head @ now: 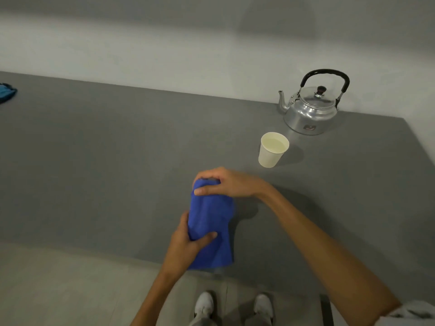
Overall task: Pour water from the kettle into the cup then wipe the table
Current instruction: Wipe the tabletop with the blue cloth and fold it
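A blue cloth [209, 222] is held above the near part of the grey table [106, 161], bunched between both hands. My right hand [226, 184] grips its far end from above. My left hand [188, 241] grips its lower part from the left, thumb across the fabric. A white paper cup [273, 150] stands upright to the right of the hands, with water in it. Behind the cup, a shiny metal kettle [310, 109] with a black handle stands at the table's far right, its spout pointing left.
A wall runs right behind the table's far edge. Another blue item [7, 92] lies at the far left edge of the view. The table's right end is just past the kettle. My white shoes [204, 304] stand on the floor below the near edge.
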